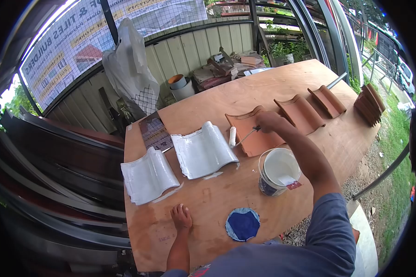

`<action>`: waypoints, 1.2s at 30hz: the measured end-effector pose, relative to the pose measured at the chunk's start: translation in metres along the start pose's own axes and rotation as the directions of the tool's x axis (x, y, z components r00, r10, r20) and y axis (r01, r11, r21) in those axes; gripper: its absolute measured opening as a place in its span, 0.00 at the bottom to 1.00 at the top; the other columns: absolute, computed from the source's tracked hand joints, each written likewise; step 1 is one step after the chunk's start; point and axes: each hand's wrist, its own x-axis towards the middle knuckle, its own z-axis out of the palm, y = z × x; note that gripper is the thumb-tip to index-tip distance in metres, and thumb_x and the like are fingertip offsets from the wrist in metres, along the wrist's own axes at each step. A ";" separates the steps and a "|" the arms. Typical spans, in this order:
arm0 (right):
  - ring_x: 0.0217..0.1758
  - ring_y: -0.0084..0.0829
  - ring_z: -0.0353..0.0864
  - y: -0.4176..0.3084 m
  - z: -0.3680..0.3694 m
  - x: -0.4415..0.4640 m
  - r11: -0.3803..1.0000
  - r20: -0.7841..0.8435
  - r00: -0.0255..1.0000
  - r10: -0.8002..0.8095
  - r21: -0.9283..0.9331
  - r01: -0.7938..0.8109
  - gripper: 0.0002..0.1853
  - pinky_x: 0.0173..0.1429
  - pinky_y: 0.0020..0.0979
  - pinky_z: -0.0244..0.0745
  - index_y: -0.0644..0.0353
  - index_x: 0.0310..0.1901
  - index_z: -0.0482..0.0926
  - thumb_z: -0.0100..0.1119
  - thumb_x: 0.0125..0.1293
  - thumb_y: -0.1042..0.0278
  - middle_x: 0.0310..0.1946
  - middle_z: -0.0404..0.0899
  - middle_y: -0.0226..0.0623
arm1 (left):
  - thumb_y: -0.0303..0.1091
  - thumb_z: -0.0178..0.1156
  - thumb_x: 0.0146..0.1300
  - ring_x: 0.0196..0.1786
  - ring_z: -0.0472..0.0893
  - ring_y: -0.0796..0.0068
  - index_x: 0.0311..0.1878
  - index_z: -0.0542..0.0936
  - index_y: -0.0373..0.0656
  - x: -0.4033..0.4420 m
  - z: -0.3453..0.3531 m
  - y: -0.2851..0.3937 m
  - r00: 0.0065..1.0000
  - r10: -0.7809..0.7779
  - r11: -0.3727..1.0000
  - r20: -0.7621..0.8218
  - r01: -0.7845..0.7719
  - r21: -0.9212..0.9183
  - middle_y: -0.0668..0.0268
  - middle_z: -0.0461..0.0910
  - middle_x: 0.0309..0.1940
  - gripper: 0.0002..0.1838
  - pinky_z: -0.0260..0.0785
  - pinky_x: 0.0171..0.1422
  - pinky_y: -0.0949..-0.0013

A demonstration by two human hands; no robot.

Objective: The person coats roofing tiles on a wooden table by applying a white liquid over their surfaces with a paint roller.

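Note:
My right hand (267,122) is closed round the handle of a small paint roller (232,137), over an unpainted clay tile (253,132). The white roller head is at that tile's left edge. My left hand (181,217) rests on the plywood table (203,203), its fingers bent and partly seen, with nothing visible in it. Above it lie two tiles coated white, a smaller one (149,176) and a larger one (203,150). Below my right forearm stands an open white bucket (279,170) with a wire handle.
A blue round lid (242,224) lies near the front edge. Two more clay tiles (300,114) (327,101) and a stack of tiles (370,105) are at the right. A dark printed sheet (155,131) lies at the back left. Metal profiles (55,180) stand left of the table.

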 end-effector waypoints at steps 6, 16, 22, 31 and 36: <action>0.42 0.44 0.88 0.014 -0.030 -0.140 0.789 -0.189 0.927 0.324 0.595 -0.154 0.10 0.48 0.45 0.80 0.58 0.45 0.92 0.71 0.63 0.69 0.35 0.89 0.44 | 0.36 0.61 0.71 0.61 0.75 0.45 0.59 0.79 0.36 -0.002 0.002 -0.003 1.000 -0.007 1.000 -0.006 0.007 0.005 0.50 0.78 0.57 0.18 0.66 0.71 0.46; 0.21 0.19 0.76 -0.008 0.045 -0.333 0.150 -0.044 0.728 0.685 0.985 -0.082 0.10 0.26 0.25 0.71 0.68 0.45 0.86 0.65 0.72 0.68 0.24 0.80 0.30 | 0.38 0.60 0.71 0.63 0.75 0.47 0.59 0.79 0.37 -0.008 0.004 -0.008 1.000 0.005 1.000 -0.023 -0.005 0.016 0.51 0.78 0.58 0.19 0.66 0.72 0.47; 0.21 0.17 0.73 -0.054 0.092 -0.403 -0.172 0.096 0.568 0.817 0.982 0.080 0.12 0.25 0.22 0.69 0.64 0.50 0.83 0.66 0.76 0.63 0.24 0.76 0.26 | 0.38 0.59 0.72 0.64 0.76 0.48 0.59 0.80 0.35 -0.009 0.003 -0.008 0.999 0.047 0.999 -0.008 -0.046 0.018 0.51 0.79 0.58 0.19 0.66 0.73 0.48; 0.22 0.15 0.71 -0.060 0.146 -0.449 -0.323 0.231 0.366 0.902 0.921 0.216 0.14 0.25 0.19 0.66 0.63 0.53 0.83 0.66 0.76 0.60 0.25 0.75 0.24 | 0.38 0.57 0.74 0.66 0.74 0.47 0.60 0.79 0.34 -0.032 0.000 -0.002 0.999 0.047 0.998 0.021 -0.048 0.048 0.49 0.77 0.61 0.19 0.64 0.75 0.47; 0.20 0.16 0.70 -0.035 0.162 -0.429 -0.356 0.208 0.438 0.875 0.888 0.290 0.14 0.23 0.21 0.66 0.60 0.53 0.82 0.67 0.76 0.59 0.24 0.74 0.24 | 0.38 0.57 0.73 0.66 0.73 0.43 0.62 0.77 0.32 -0.079 -0.020 0.024 0.998 -0.054 0.996 0.015 0.053 0.067 0.47 0.77 0.62 0.22 0.62 0.75 0.45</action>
